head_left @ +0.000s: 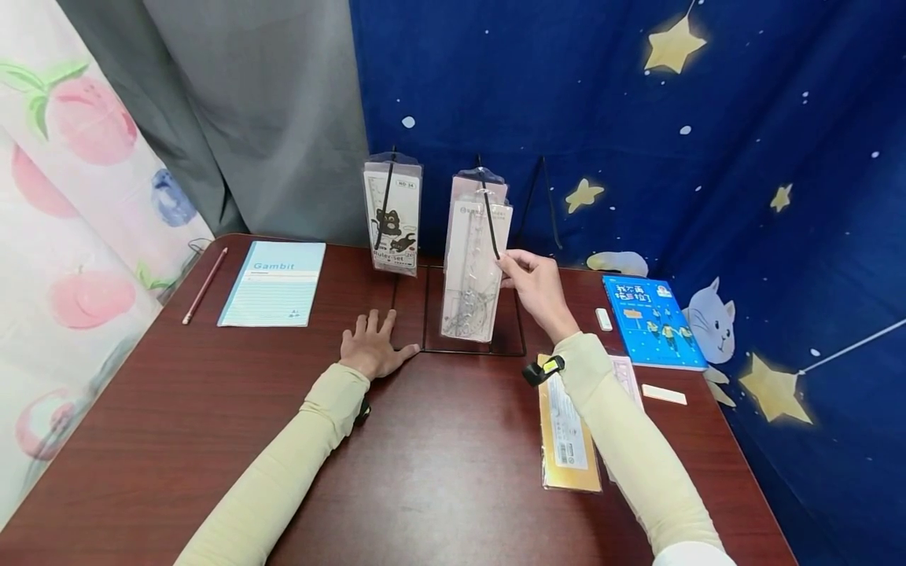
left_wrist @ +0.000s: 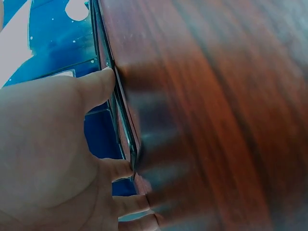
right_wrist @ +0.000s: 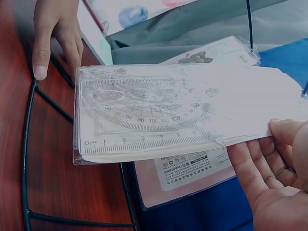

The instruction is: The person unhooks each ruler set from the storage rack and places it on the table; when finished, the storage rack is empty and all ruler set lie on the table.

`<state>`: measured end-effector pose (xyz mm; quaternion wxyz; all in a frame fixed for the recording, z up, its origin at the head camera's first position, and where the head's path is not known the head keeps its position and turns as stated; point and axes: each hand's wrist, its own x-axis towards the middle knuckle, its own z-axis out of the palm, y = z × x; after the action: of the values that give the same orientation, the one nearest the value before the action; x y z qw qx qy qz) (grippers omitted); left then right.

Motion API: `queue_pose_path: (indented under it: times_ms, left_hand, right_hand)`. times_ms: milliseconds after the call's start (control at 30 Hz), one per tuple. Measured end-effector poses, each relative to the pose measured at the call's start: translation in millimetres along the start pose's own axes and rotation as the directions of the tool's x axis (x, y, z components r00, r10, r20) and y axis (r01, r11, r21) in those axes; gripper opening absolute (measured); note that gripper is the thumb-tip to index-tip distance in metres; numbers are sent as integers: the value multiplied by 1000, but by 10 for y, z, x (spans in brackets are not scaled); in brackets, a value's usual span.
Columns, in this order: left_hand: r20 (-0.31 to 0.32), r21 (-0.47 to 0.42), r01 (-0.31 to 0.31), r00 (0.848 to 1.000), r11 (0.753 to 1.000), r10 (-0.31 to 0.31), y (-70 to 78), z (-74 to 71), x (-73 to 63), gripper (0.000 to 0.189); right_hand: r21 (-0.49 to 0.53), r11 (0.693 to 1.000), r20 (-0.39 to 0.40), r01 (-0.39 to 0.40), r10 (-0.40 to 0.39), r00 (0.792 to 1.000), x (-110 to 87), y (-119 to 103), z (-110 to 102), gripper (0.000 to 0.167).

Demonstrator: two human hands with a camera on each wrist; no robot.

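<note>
While the thumb and fingers of the right hand close in a pinch on one long edge of a clear packet, the left hand lies with its fingers spread on the table, gripping nothing, its thumb tip at the front left corner of the black wire rack. Inside the pinched packet, a transparent protractor and a centimetre scale lie against white card. That packet is upright over the rack's base, to the left of the right fingertips, its lower end reaching well below them. Just behind it is a pink-backed packet, mostly covered; on the rack's left hook hangs a ruler set packet, its card printed with black animal figures. Toward the table's right edge, a gold packet with a pale label lies beside a second pink packet, both partly hidden by the right sleeve. At the back right corner rests a blue book, with one small white block near its left side and another in front. Near the back left corner lie a notebook and a pencil. Glare whitens the pinched packet's upper part in the right wrist view, and whether a hook passes through its top cannot be told.
</note>
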<state>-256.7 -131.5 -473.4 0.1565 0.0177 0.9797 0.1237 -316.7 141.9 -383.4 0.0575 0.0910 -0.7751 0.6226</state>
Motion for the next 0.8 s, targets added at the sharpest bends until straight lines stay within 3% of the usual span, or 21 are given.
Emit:
queue_pose_path:
  times_ms: [400, 800]
  left_hand:
    - [3, 5, -5, 1000, 1000, 5, 14, 10, 11, 88]
    - [10, 6, -7, 1000, 1000, 7, -25, 57, 78, 89]
  right_hand:
    - [-61, 998, 8, 1, -1, 1000, -99, -41, -31, 28]
    - [-10, 1000, 13, -4, 4, 1000, -156, -32, -21, 32]
